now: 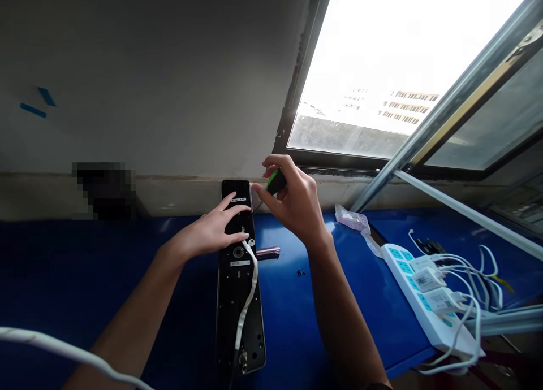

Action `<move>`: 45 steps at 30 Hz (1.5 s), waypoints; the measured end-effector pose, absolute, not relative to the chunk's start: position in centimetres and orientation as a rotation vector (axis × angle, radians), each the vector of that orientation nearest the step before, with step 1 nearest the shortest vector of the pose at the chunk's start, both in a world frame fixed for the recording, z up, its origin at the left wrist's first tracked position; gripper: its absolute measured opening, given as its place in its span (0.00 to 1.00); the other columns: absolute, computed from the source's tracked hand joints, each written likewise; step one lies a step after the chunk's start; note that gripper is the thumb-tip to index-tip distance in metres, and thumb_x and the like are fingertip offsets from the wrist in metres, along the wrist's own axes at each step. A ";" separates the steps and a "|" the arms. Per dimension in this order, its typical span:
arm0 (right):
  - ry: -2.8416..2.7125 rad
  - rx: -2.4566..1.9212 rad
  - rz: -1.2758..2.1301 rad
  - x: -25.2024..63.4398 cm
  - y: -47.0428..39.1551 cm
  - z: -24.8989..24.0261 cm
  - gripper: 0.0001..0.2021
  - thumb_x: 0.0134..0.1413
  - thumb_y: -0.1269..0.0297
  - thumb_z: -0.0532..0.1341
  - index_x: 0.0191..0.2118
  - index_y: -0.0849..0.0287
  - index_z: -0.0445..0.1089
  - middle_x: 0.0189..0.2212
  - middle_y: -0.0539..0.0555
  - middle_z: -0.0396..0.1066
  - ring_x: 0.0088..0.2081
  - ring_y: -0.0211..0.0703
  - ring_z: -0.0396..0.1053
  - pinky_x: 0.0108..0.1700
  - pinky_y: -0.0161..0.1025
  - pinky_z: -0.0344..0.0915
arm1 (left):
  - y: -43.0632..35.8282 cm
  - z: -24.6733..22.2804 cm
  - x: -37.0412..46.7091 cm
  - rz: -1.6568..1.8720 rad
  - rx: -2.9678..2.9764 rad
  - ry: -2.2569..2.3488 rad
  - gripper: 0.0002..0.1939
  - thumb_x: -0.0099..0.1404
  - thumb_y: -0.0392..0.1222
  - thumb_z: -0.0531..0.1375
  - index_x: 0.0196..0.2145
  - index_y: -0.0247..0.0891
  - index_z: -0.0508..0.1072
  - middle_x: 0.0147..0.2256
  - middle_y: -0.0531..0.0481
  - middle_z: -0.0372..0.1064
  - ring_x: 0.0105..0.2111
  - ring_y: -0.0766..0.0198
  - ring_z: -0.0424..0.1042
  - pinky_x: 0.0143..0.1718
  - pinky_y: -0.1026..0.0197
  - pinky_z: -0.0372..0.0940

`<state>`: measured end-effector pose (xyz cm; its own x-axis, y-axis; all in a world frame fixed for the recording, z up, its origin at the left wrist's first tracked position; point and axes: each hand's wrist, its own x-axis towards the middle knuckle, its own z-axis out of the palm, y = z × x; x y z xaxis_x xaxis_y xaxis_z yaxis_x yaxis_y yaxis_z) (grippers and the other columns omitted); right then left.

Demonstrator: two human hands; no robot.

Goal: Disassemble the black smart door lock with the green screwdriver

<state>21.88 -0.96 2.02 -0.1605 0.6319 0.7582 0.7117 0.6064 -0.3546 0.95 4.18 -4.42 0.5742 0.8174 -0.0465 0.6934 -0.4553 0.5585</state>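
Observation:
A long black device panel [229,316] lies on the blue tabletop, its far end by the wall. White labels, small holes and a white-wrapped cable [253,277] show on its upper face. Across its upper part rests my left hand [214,227], fingers spread and thumb at the cable's upper end. My right hand [292,200] is closed round the green and black handle of a screwdriver [276,182]. The thin shaft slants down to the panel's right edge; its tip is hard to make out.
Right of the panel are a dark purple cylinder [268,253] and several tiny black screws [301,272]. A white power strip [407,282] with plugged-in chargers, a clear plastic bag [352,218] and a metal frame [462,209] stand farther right. A white cable [63,350] crosses the lower left.

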 end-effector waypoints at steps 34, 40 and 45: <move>-1.859 -1.016 -0.023 22.6 -0.6 1.7 0.30 0.54 0.74 0.61 0.62 0.50 0.59 0.47 0.52 0.73 0.31 0.35 0.64 0.38 0.39 0.67 | 3.5 -2.7 0.8 0.212 2.286 1.194 0.40 0.65 0.66 0.61 0.70 0.54 0.59 0.77 0.53 0.24 0.72 0.40 0.51 0.67 0.47 0.62; -1.824 -1.025 -0.062 22.4 -0.6 1.6 0.19 0.62 0.67 0.63 0.58 0.52 0.64 0.40 0.50 0.73 0.32 0.36 0.65 0.38 0.38 0.69 | 3.7 -3.0 0.8 0.205 2.278 1.210 0.40 0.65 0.66 0.60 0.71 0.56 0.59 0.77 0.55 0.22 0.73 0.39 0.49 0.67 0.45 0.62; -1.857 -1.021 -0.015 22.5 -0.9 1.7 0.33 0.56 0.75 0.60 0.65 0.49 0.57 0.46 0.52 0.72 0.31 0.36 0.65 0.36 0.39 0.69 | 3.7 -3.3 0.7 0.220 2.283 1.196 0.40 0.65 0.67 0.60 0.70 0.57 0.59 0.77 0.55 0.23 0.73 0.39 0.50 0.68 0.45 0.61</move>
<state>22.46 -0.94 1.70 -0.1681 0.6362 0.7530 0.6483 0.6468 -0.4017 0.67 3.74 -3.33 0.5910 0.7998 -0.1047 0.7102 -0.4544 0.5377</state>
